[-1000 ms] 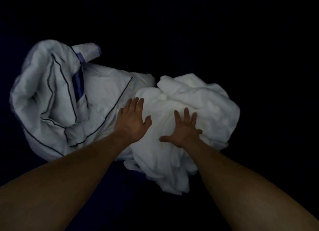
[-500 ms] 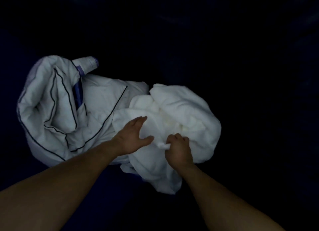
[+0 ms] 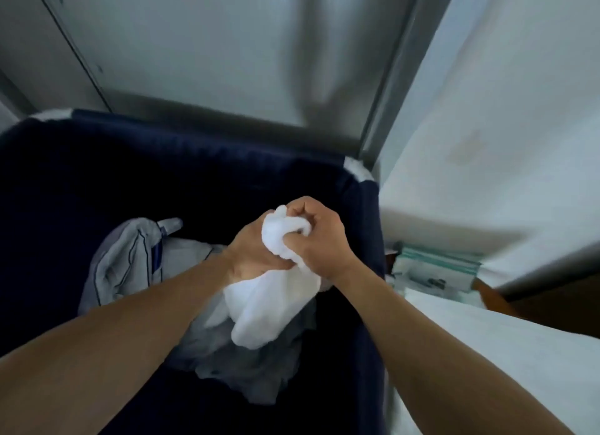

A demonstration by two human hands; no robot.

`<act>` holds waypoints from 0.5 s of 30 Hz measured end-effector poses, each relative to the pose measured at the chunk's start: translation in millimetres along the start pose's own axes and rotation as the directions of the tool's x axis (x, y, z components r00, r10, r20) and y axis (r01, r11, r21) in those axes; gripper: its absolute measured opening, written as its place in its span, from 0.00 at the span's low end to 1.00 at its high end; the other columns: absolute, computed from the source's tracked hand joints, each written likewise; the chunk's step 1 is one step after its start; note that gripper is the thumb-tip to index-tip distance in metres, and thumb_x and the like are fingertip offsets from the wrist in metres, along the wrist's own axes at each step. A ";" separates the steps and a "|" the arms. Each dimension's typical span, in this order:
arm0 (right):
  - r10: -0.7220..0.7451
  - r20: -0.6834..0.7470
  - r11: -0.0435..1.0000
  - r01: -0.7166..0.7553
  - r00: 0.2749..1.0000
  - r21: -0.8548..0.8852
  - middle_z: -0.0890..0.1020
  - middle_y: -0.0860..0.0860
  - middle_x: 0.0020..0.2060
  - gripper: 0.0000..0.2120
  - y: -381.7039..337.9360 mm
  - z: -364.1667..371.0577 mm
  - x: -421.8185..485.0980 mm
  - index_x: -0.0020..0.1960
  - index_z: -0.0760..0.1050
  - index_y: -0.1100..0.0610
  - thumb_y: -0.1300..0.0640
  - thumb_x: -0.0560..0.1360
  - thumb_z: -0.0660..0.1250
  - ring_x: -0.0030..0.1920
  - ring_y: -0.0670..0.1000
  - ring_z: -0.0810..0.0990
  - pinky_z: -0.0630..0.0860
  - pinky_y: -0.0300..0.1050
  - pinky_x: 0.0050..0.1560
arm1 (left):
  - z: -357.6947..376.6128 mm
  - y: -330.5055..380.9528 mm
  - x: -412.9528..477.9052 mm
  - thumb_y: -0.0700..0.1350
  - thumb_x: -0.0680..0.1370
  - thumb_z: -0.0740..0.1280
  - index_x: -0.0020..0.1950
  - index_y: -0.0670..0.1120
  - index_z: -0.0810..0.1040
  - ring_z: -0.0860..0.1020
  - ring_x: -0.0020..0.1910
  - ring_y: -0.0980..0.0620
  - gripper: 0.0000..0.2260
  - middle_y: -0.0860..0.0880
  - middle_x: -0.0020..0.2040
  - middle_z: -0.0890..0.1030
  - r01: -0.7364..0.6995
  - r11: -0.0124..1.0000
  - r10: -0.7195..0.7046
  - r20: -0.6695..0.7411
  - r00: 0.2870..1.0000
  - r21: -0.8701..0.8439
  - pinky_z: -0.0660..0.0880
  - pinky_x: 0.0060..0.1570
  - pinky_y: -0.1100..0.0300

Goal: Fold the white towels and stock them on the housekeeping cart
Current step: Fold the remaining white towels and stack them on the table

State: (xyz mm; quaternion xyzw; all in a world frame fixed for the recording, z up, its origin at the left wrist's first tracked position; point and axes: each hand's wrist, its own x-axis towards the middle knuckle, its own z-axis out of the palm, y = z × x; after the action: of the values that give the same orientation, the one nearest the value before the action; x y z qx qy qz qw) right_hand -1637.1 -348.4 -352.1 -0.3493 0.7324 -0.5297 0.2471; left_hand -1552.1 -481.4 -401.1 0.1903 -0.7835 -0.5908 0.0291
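Left hand (image 3: 250, 256) and right hand (image 3: 319, 239), side by side, curl their fingers (image 3: 300, 208) tight round the bunched top of the white towel (image 3: 272, 308), whose length hangs down from them over the dark blue laundry bin (image 3: 207, 135).

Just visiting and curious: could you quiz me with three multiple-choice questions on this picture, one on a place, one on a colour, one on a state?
1. Where does the dark-piped linen lie?
A) inside the bin
B) on a shelf
C) on the floor
2. What colour is the bin?
A) red
B) navy
C) yellow
3. The left hand and right hand are:
A) both open
B) both gripping the white towel
C) both idle
Answers: A, the bin walls surround it; B, its cloth is dark blue; B, fingers of both curl round the bunched towel.
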 end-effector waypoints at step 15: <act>-0.120 -0.098 0.962 0.140 0.988 0.233 0.79 0.40 0.63 0.49 -116.0 -151.4 -147.4 0.73 0.62 0.42 0.48 0.58 0.84 0.62 0.42 0.79 0.80 0.38 0.53 | 85.8 333.6 -70.8 0.58 0.59 0.74 0.48 0.51 0.82 0.85 0.43 0.52 0.21 0.54 0.38 0.86 -0.161 0.936 0.016 -0.417 0.909 -0.314 0.78 0.39 0.57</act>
State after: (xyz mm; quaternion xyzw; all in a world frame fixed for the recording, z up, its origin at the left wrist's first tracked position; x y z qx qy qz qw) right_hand -1625.5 -165.7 -195.3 -0.3421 0.6483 -0.6431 0.2215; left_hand -1597.8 -302.7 -101.7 0.2651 -0.6535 -0.6627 0.2518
